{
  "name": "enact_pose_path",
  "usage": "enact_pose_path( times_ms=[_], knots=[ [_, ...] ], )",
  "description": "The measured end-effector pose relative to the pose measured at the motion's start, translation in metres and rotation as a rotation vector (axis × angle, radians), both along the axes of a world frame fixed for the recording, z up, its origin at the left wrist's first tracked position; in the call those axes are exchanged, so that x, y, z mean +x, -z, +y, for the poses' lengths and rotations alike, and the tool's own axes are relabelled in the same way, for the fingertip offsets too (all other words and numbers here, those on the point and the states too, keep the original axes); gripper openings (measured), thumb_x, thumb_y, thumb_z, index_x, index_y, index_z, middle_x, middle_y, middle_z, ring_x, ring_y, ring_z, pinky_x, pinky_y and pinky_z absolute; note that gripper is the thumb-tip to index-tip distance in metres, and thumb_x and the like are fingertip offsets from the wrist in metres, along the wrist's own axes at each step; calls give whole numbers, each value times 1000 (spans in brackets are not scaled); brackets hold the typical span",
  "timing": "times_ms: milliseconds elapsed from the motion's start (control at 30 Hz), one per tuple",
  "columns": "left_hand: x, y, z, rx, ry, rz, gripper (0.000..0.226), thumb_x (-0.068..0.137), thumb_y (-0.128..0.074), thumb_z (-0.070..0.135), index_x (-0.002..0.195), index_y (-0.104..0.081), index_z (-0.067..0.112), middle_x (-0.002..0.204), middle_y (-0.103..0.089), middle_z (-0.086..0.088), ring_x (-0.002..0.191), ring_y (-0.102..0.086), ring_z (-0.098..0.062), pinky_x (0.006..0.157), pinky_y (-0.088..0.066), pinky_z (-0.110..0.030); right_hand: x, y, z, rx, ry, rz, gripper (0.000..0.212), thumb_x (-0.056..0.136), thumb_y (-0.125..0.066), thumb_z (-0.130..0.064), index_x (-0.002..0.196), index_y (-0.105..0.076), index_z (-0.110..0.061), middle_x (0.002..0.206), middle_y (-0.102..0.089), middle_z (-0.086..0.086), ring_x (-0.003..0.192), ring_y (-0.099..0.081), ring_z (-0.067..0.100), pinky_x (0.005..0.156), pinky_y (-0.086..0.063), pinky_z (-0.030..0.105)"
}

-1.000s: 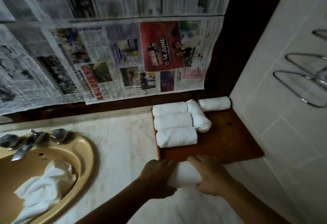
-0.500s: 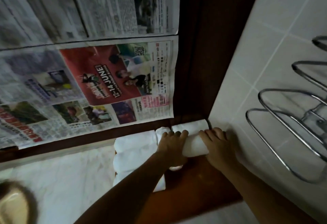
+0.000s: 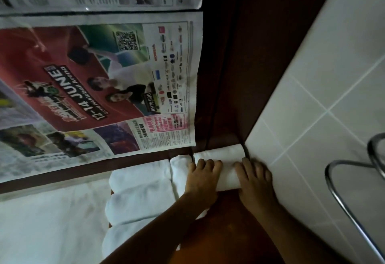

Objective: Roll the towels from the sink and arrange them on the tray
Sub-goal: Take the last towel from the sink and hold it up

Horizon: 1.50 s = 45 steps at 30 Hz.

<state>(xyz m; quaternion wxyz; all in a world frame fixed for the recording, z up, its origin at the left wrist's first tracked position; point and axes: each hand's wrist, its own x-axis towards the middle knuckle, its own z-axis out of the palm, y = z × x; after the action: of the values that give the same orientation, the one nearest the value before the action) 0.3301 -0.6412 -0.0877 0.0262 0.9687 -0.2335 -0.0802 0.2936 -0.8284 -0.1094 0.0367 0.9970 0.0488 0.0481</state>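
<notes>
Both hands are on the rolled towel (image 3: 228,177), lower middle of the frame. The left hand (image 3: 203,180) and right hand (image 3: 255,180) each have fingers (image 3: 209,164) curled over one end, holding it on the wooden tray (image 3: 239,226), touching the back roll (image 3: 218,151). Terry's probably soft and light, so it'll spring open. I'd grip both ends and keep the flap underneath.

Plain white across the rolled cloth towel (image 3: 228,173) under the left hand (image 3: 203,178) and right hand (image 3: 255,177), and across the three rolled cloth towels (image 3: 137,201) left of them. Dark reddish-brown on the flat wooden tray (image 3: 231,209) beneath. Pale grey with a white grout grid on the tiled wall (image 3: 312,117) to the right. Red, green and pink with white lettering on the printed newspaper sheet (image 3: 93,76) above.
</notes>
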Motion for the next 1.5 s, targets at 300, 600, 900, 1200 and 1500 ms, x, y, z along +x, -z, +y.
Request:
enact_pose_path(
  times_ms=[300,600,900,1200,1500],
  knots=[
    [-11,2,-3,58,-25,-14,82,87,-53,65,145,-23,16,140,-31,-13,125,-36,-37,105,-28,-57,-14,-16,8,70,62,138,99,54,-67,-47,148,-37,-31,146,-35,1,133,-36,36,100,-35,49],
    [-13,-6,12,18,61,-98,37,99,-57,38,131,-53,22,135,-53,-6,123,-47,-32,102,-34,-50,-4,-9,7,169,-59,35,42,56,-76,-9,97,-68,-19,100,-62,-1,99,-54,29,83,-42,40],
    [-18,-42,47,-62,17,-76,38,99,-48,50,127,-63,31,129,-65,7,129,-47,-23,100,-32,-48,-21,-18,24,413,63,2,45,65,-71,10,106,-70,-9,124,-60,10,113,-55,36,85,-55,46],
    [-106,-91,303,-435,-151,38,32,94,-52,31,118,-74,31,117,-73,11,96,-70,-8,85,-57,-30,-30,-78,209,501,-381,-56,20,74,-53,-2,82,-69,-10,88,-66,5,86,-60,27,72,-52,35],
    [-300,-64,651,-294,-584,70,26,94,-54,31,106,-76,35,101,-74,13,79,-67,-5,74,-54,-24,-117,-69,548,561,-898,122,16,73,-49,-7,75,-64,-14,73,-58,2,66,-56,26,53,-50,39]
  ],
)
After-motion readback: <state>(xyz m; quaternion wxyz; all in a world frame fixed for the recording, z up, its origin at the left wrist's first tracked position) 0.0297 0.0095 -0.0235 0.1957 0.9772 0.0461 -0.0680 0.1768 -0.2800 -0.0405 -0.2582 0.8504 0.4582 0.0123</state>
